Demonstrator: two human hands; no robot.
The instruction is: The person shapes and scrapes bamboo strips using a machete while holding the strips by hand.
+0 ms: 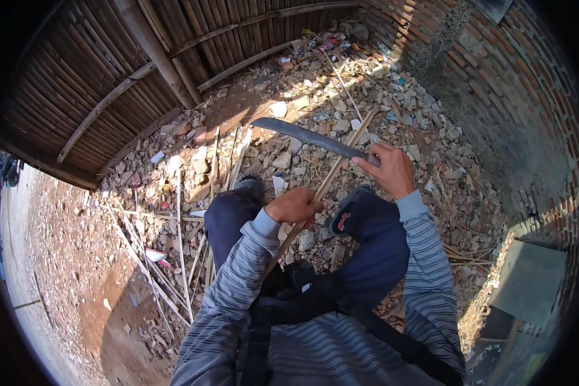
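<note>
A long, dark machete (302,134) has its handle in my right hand (392,169), and its blade points to the left. The blade crosses over a long, light-brown bamboo strip (342,162), close to the strip's upper part. My left hand (294,207) is closed round that strip between my knees. The strip slants from the upper right down toward my lap, where its lower end is hidden by my left forearm and clothing. Whether the blade touches the strip cannot be made out.
Loose bamboo strips (181,238) lie on the rubble ground (283,161) to the left. A bamboo wall (77,77) stands at the upper left, a brick wall (495,83) at the right. A grey board (529,281) is at the lower right.
</note>
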